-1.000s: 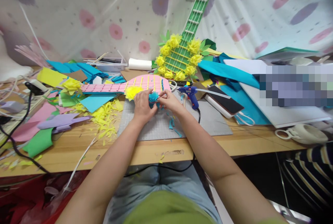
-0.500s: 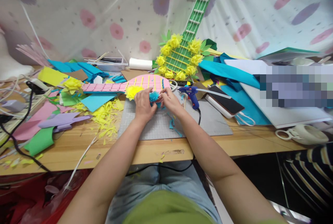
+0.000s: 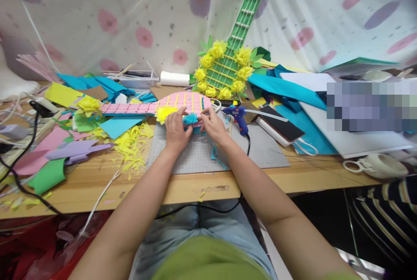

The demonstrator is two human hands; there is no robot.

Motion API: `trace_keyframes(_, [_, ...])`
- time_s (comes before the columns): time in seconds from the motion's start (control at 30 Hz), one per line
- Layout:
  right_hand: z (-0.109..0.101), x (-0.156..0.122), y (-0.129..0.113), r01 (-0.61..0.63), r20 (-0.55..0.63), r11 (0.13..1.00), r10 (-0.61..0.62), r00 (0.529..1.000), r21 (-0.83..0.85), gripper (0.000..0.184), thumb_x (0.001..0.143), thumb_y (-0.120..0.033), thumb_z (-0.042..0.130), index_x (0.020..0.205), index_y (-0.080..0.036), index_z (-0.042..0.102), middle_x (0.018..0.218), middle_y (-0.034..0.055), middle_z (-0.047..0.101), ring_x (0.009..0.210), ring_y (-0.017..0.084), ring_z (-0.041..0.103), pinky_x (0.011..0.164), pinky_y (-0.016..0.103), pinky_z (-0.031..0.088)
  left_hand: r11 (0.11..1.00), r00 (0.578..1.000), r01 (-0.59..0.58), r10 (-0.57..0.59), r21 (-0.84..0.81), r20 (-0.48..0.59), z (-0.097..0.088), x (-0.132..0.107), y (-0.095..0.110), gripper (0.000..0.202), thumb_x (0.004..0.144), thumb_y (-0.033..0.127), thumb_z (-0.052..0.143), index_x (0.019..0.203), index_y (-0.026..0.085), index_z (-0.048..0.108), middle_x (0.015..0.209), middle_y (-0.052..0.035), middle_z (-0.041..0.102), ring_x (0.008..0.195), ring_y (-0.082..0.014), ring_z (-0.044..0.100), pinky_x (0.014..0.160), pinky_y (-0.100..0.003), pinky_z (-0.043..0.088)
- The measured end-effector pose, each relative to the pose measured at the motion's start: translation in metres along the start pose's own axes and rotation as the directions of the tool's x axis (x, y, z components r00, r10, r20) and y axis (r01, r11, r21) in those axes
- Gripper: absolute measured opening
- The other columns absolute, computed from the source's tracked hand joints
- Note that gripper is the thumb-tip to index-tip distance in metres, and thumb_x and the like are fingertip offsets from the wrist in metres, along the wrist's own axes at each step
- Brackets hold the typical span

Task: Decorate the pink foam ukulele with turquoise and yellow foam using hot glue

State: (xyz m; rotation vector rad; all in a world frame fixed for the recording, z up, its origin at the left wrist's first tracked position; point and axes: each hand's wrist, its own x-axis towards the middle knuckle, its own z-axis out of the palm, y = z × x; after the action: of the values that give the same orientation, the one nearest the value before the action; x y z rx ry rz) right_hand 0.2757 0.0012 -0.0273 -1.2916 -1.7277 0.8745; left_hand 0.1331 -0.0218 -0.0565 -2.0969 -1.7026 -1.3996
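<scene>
A pink paper guitar with yellow strips and a blue side lies flat, its neck pointing left. On the near part of its body sit a yellow paper flower and a smaller blue paper flower. My left hand curves over the guitar's near edge between these flowers, thumb apart from the fingers. At the blue flower's right side, my right hand has its fingertips drawn together in a pinch at the petals. What lies under the fingers is hidden.
A blue glue gun lies right of my hands on the grey cutting mat, with a phone beyond. Behind leans a green paper guitar. Yellow scraps and coloured paper cover the left; a tape roll sits at right.
My left hand has drawn slightly back from the blue flower, so more of its petals show. My right fingers stay at its right side. The view has shifted a little.
</scene>
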Motion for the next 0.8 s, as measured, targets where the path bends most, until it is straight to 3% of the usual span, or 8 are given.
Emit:
trace_keyframes(0.2, [-0.007, 0.000, -0.001, -0.004, -0.024, 0.996, 0.006, 1.000, 0.085, 0.007, 0.083, -0.027, 0.039, 0.088, -0.024, 0.039, 0.078, -0.0044, 0.064, 0.055, 0.010, 0.057, 0.068, 0.026, 0.044, 0.999, 0.999, -0.025, 0.026, 0.028, -0.034, -0.007, 0.001, 0.000, 0.055, 0.069, 0.013, 0.057, 0.122, 0.021, 0.046, 0.107, -0.0071, 0.062, 0.101, -0.0250, 0.054, 0.094, -0.041, 0.036])
trace_keyframes(0.3, [-0.019, 0.004, 0.006, 0.031, -0.149, 0.996, -0.017, 0.989, 0.089, 0.008, 0.081, -0.025, 0.040, 0.089, -0.024, 0.041, 0.085, -0.0016, 0.063, 0.061, 0.011, 0.056, 0.068, 0.026, 0.044, 0.999, 0.994, -0.028, 0.032, 0.032, -0.109, -0.010, 0.002, 0.001, 0.051, 0.069, 0.012, 0.053, 0.119, 0.021, 0.045, 0.106, -0.0075, 0.062, 0.101, -0.0241, 0.054, 0.095, -0.040, 0.036])
trace_keyframes(0.43, [-0.033, 0.013, 0.025, 0.026, -0.303, 0.997, -0.047, 0.952, -0.073, 0.010, 0.078, -0.024, 0.045, 0.086, -0.021, 0.050, 0.086, 0.0022, 0.061, 0.073, 0.014, 0.055, 0.071, 0.027, 0.043, 0.999, 0.975, 0.021, -0.015, 0.026, -0.224, -0.015, 0.004, -0.002, 0.041, 0.074, 0.015, 0.049, 0.115, 0.020, 0.046, 0.102, -0.0082, 0.061, 0.102, -0.0236, 0.054, 0.096, -0.041, 0.036])
trace_keyframes(0.57, [-0.035, 0.018, 0.035, 0.051, -0.240, 0.965, -0.116, 0.964, -0.259, 0.011, 0.077, -0.027, 0.053, 0.083, -0.019, 0.059, 0.085, 0.0042, 0.059, 0.076, 0.016, 0.054, 0.073, 0.029, 0.042, 0.997, 0.948, 0.068, -0.057, 0.023, -0.312, -0.022, 0.007, -0.012, 0.040, 0.075, 0.013, 0.047, 0.114, 0.020, 0.047, 0.104, -0.0091, 0.061, 0.105, -0.0245, 0.053, 0.097, -0.043, 0.036])
trace_keyframes(0.8, [-0.027, 0.012, 0.031, 0.072, -0.147, 0.900, -0.148, 0.978, -0.429, 0.017, 0.076, -0.032, 0.060, 0.088, -0.022, 0.067, 0.093, 0.0039, 0.060, 0.080, 0.017, 0.057, 0.073, 0.029, 0.043, 0.986, 0.895, 0.164, -0.135, 0.033, -0.424, -0.031, 0.010, -0.029, 0.035, 0.073, 0.009, 0.048, 0.106, 0.021, 0.049, 0.103, -0.0077, 0.060, 0.103, -0.0224, 0.054, 0.094, -0.039, 0.042])
